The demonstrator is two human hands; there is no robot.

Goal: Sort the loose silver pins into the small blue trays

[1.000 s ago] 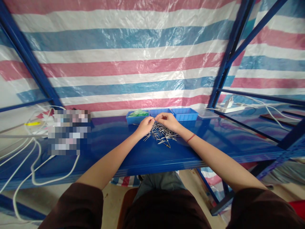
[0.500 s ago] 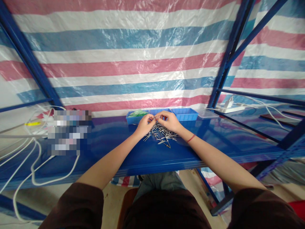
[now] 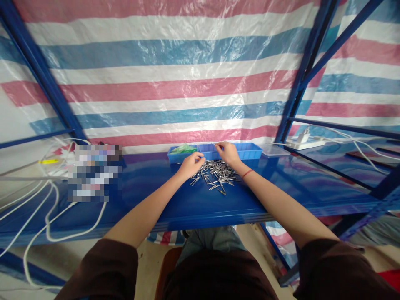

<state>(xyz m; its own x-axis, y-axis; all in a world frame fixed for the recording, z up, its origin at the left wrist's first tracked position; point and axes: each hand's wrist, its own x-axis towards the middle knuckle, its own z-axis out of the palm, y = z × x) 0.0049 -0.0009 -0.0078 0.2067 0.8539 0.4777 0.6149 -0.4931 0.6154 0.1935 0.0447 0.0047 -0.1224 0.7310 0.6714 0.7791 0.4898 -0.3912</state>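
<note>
A heap of thin metal pins, which look like blind rivets [image 3: 218, 173], lies loose on the blue table. At its left edge is my left hand [image 3: 191, 165], fingers half curled, with a small gap between thumb and forefinger and nothing visible in it. My right hand [image 3: 229, 154] is at the front of the middle blue bin [image 3: 206, 148], its fingertips bent together over it. Whatever these fingers may hold is too small to make out. Beside it on the left, another blue bin [image 3: 175, 157] contains green material [image 3: 185, 148]; a third blue bin [image 3: 251, 152] stands to the right.
Right of the bins lies a clear plastic lid or tray [image 3: 275, 150], with a white power strip [image 3: 308, 143] farther right. White cables [image 3: 51, 208] loop over the table's left side near a blurred patch. Blue metal posts [image 3: 295, 100] frame the striped sheet behind.
My hands, earlier together over the heap around a thin pin, have separated. The right one has moved to the middle bin; the left remains by the heap. The view has shifted slightly.
</note>
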